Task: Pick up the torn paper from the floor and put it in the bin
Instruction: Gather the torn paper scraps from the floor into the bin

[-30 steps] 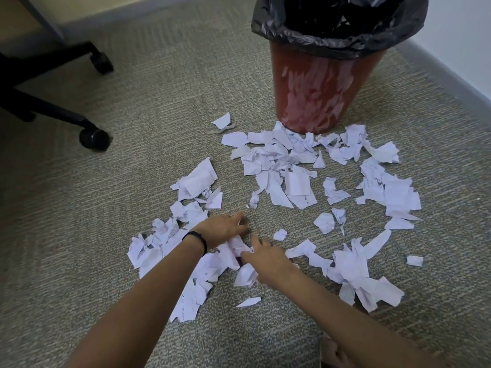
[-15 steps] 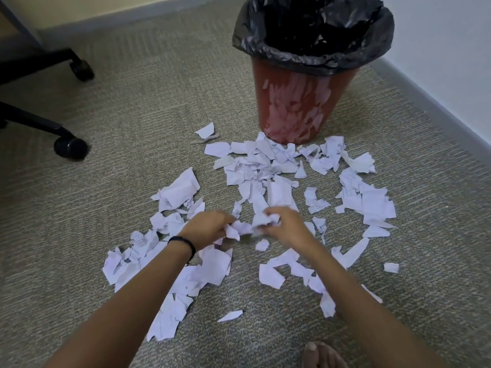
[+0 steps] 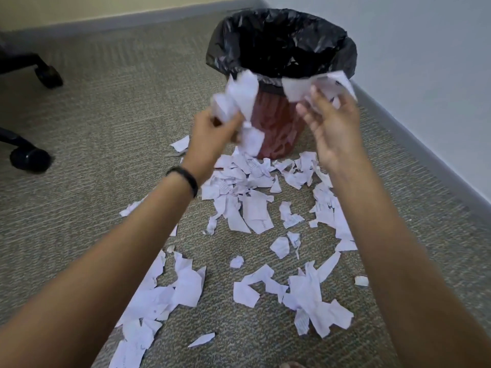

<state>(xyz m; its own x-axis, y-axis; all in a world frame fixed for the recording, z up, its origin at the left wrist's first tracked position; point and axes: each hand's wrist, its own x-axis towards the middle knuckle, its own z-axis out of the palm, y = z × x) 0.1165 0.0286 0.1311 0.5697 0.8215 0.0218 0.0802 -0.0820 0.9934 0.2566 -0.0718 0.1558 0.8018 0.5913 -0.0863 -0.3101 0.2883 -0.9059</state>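
Note:
A red bin (image 3: 276, 128) lined with a black bag (image 3: 281, 43) stands on the carpet ahead. My left hand (image 3: 212, 136) is raised just before the bin's front and grips a crumpled bunch of torn paper (image 3: 237, 99). My right hand (image 3: 332, 120) is lifted beside it, near the rim, with white paper scraps (image 3: 316, 85) at its fingertips; the fingers look loosely spread. Many torn white pieces (image 3: 249, 208) lie scattered on the floor between me and the bin.
Black office chair legs with castors (image 3: 30, 158) stand at the left. A grey skirting board (image 3: 425, 144) and white wall run along the right, close behind the bin. A bare toe (image 3: 292, 365) shows at the bottom edge.
Both hands have risen from the floor with paper and moved forward up to the bin's rim. The view has tilted up and closer to the bin.

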